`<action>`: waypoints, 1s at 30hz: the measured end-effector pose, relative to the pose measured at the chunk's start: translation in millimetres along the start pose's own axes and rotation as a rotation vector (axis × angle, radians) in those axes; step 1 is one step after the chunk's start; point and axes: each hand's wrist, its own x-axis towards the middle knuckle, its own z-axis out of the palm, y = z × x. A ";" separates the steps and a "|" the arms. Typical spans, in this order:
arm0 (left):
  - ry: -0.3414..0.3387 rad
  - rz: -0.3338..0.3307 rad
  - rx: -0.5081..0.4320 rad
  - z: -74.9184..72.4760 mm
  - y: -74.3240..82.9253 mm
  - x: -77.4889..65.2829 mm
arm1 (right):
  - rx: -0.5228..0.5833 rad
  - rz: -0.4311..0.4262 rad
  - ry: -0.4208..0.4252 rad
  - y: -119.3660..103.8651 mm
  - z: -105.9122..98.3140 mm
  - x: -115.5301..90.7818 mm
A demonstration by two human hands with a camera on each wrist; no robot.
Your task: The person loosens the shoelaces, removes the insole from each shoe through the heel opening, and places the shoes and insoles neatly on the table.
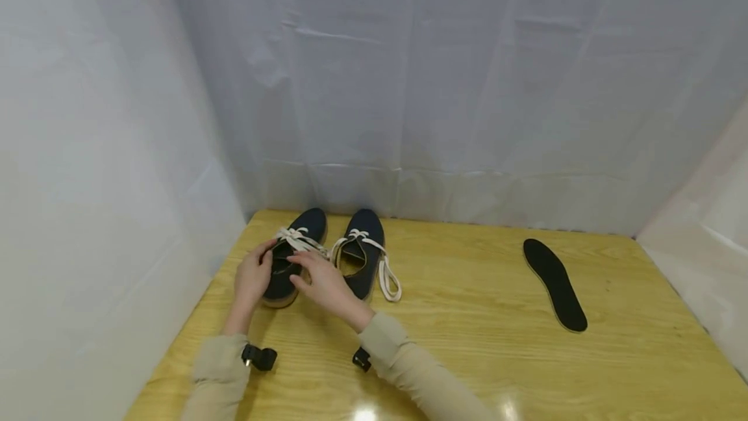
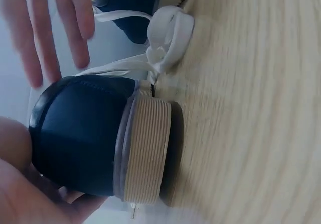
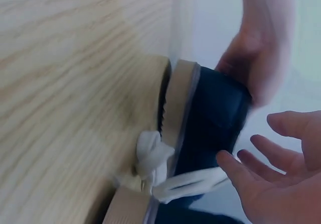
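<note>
Shoes, two (plus one insole): left hand grips one, right hand relaxed.

No readable text, labels, brands, numbers or signs in head view or either wrist view.
</note>
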 end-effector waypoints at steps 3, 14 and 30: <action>0.037 -0.035 0.012 3.6 -3.1 -1.8 | -0.083 -0.023 -0.038 -3.2 8.9 2.6; 0.214 -0.069 0.058 13.1 2.4 -16.8 | -0.201 -0.045 -0.059 -5.8 11.8 -6.1; 0.101 -0.034 -0.037 15.8 11.8 -31.2 | -0.219 -0.073 0.018 4.9 2.0 -24.7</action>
